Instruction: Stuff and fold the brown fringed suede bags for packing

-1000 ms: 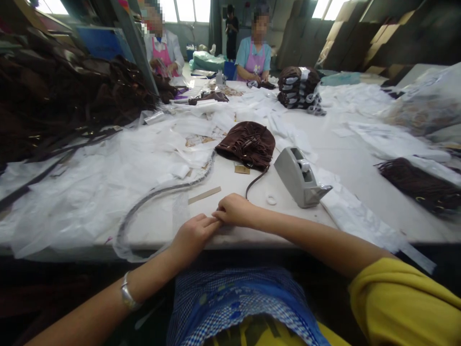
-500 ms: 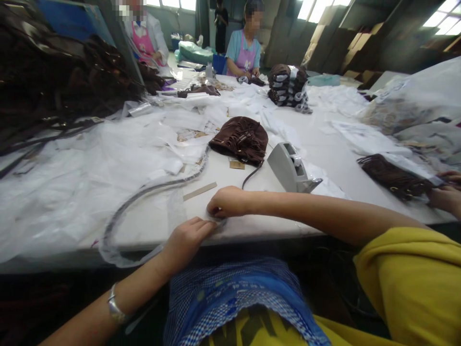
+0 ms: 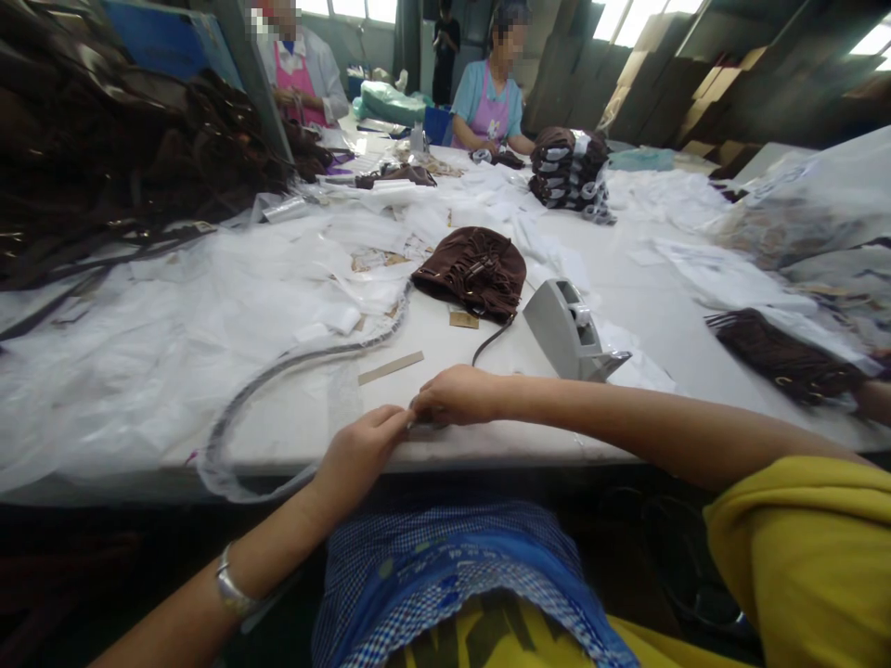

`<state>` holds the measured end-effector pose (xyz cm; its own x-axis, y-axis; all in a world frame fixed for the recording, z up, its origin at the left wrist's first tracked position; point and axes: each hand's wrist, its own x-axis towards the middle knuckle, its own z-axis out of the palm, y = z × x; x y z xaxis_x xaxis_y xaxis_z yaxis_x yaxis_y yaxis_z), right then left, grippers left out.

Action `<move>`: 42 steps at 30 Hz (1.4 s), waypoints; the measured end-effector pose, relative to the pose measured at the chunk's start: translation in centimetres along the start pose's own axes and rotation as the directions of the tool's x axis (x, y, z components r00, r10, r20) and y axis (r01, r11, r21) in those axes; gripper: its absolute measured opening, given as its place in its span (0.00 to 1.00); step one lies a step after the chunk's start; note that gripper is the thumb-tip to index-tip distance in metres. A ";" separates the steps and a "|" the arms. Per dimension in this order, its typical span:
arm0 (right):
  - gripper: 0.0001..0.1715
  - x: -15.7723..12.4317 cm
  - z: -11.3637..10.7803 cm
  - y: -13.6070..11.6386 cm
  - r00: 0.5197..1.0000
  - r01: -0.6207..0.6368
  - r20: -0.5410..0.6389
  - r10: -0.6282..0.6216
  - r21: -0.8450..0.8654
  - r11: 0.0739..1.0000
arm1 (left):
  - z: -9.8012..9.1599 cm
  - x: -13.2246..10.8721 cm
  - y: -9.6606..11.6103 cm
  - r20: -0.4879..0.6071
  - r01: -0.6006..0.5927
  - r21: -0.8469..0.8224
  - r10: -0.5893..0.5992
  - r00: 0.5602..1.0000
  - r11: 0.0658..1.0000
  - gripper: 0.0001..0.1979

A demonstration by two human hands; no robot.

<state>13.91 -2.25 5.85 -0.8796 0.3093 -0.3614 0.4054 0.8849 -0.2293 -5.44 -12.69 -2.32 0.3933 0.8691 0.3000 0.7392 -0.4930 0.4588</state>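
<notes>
My left hand [image 3: 358,452] and my right hand [image 3: 456,397] meet at the near edge of the white table [image 3: 647,325]. Both have their fingers pinched together on the near end of a long strap in a clear plastic sleeve [image 3: 278,369]. The sleeve curves away to the left and then back toward a brown fringed bag [image 3: 473,271] in the middle of the table. A thin dark strap end [image 3: 491,341] runs from the bag toward my right hand. A grey tape dispenser [image 3: 567,332] stands just beyond my right forearm.
Crumpled white plastic [image 3: 174,315] covers the left half of the table, with dark bags heaped behind [image 3: 104,158]. A cardboard strip [image 3: 390,367] lies by the sleeve. Another brown fringed bag [image 3: 780,351] is at right. A stack of wrapped bags [image 3: 567,172] and two seated people are at the far end.
My hands have stayed together at the table edge, shifting slightly on the sleeve end. The other person's hand seen at the right edge half a second ago is almost out of view.
</notes>
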 end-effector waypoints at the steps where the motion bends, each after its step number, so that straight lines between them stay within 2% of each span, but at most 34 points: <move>1: 0.15 -0.2 0.1 0.0 1.000 -0.022 -0.018 0.022 0.010 1.000 | -0.2 0.2 0.1 0.027 0.024 -0.009 -0.023 0.999 1.000 0.11; 5: 0.10 -0.8 0.6 -0.6 0.990 -0.123 -0.082 0.117 -0.081 0.989 | -0.8 1.0 0.5 0.095 0.096 -0.010 -0.094 0.991 0.995 0.10; 7: 0.10 -0.8 0.8 -1.0 0.993 -0.095 -0.079 0.083 -0.170 0.981 | -0.9 1.2 0.5 0.104 0.093 0.004 -0.092 0.990 0.996 0.12; 10: 0.11 -0.5 0.9 -1.0 0.986 0.139 -0.035 -0.160 -0.347 0.927 | -1.1 1.3 0.4 0.094 0.082 0.020 -0.083 0.992 0.996 0.16; 13: 0.11 -0.2 0.9 0.3 0.911 0.375 0.036 -0.411 -0.488 0.788 | -1.3 1.5 0.4 0.126 0.100 0.045 -0.105 0.986 0.994 0.14; 14: 0.11 -0.2 0.8 0.9 0.891 0.408 0.041 -0.452 -0.509 0.758 | -1.3 1.7 0.5 0.140 0.104 0.057 -0.111 0.984 0.993 0.12; 16: 0.12 -0.3 0.7 2.0 0.881 0.414 0.021 -0.473 -0.519 0.748 | -1.2 2.0 0.5 0.138 0.113 0.095 -0.125 0.982 0.989 0.09; 19: 0.12 -0.8 1.1 2.9 0.919 0.331 -0.050 -0.392 -0.446 0.832 | -0.9 2.4 0.5 0.102 0.123 0.159 -0.141 0.985 0.980 0.08; 21: 0.14 -1.3 1.7 2.6 0.948 0.220 -0.147 -0.282 -0.339 0.915 | -0.8 2.6 0.5 0.103 0.129 0.161 -0.146 0.984 0.978 0.09; 24: 0.16 -1.7 2.7 1.4 0.957 0.057 -0.271 -0.102 -0.167 0.984 | -0.8 2.7 0.4 0.123 0.121 0.129 -0.137 0.983 0.984 0.10; 26: 0.15 -1.6 2.8 0.5 0.965 -0.010 -0.261 -0.019 -0.109 0.994 | -0.9 2.7 0.4 0.123 0.112 0.120 -0.127 0.984 0.986 0.09; 28: 0.14 -1.4 2.2 -0.1 0.981 -0.042 -0.190 0.024 -0.090 0.995 | -1.1 2.7 0.4 0.130 0.106 0.105 -0.119 0.984 0.989 0.09; 31: 0.13 -0.9 0.9 -0.6 0.997 -0.027 -0.082 0.017 -0.113 0.993 | -1.4 2.8 0.3 0.166 0.104 0.050 -0.111 0.980 0.993 0.09; 33: 0.13 -0.6 0.4 -0.7 0.998 0.024 -0.051 -0.033 -0.171 0.985 | -1.5 2.9 0.1 0.197 0.107 0.024 -0.109 0.974 0.994 0.09; 36: 0.10 0.0 0.5 -0.4 0.981 0.176 -0.022 -0.193 -0.319 0.931 | -1.7 3.1 -0.1 0.252 0.098 0.023 -0.101 0.962 0.995 0.08; 39: 0.10 0.7 0.9 0.8 0.919 0.361 0.023 -0.394 -0.453 0.815 | -2.1 3.3 0.0 0.301 0.065 0.086 -0.088 0.950 0.994 0.11; 42: 0.12 1.1 0.8 2.5 0.837 0.483 0.034 -0.547 -0.514 0.708 | -2.3 3.6 0.2 0.320 0.023 0.193 -0.085 0.944 0.981 0.10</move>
<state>14.17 0.06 4.13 -0.9492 -0.2367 -0.2076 -0.2662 0.9554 0.1278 -5.14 -9.74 0.78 0.4833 0.8752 -0.0234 0.8397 -0.4558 0.2952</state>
